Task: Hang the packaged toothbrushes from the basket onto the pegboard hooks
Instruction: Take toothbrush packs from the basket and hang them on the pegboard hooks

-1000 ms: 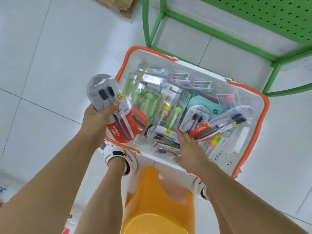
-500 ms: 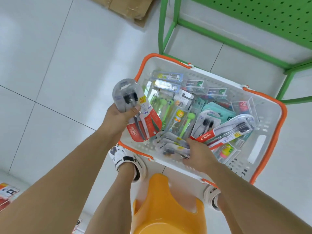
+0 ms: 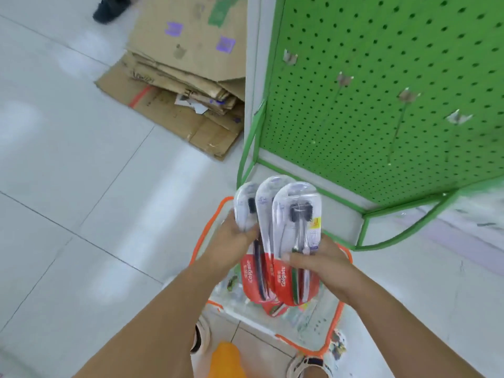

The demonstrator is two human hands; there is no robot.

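Observation:
Three Colgate toothbrush packs (image 3: 283,236), clear blister tops over red card bottoms, are fanned out upright in front of me. My left hand (image 3: 231,241) grips the leftmost packs at mid-height. My right hand (image 3: 319,260) pinches the front right pack, thumb across its face. Below them the white basket with an orange rim (image 3: 338,317) stands on the floor, mostly hidden by my hands and the packs. The green pegboard (image 3: 381,91) rises at the upper right, with several bare metal hooks (image 3: 406,99) sticking out of it.
Flattened cardboard boxes (image 3: 185,69) lie on the white tiled floor left of the pegboard stand. The stand's green frame (image 3: 398,230) runs along the floor behind the basket. An orange stool (image 3: 226,358) sits between my feet. Someone's dark shoe (image 3: 109,9) shows at the top left.
My right hand lifted a pack out of the basket and brought it up beside those in my left hand. My view tilted up from the basket to the pegboard.

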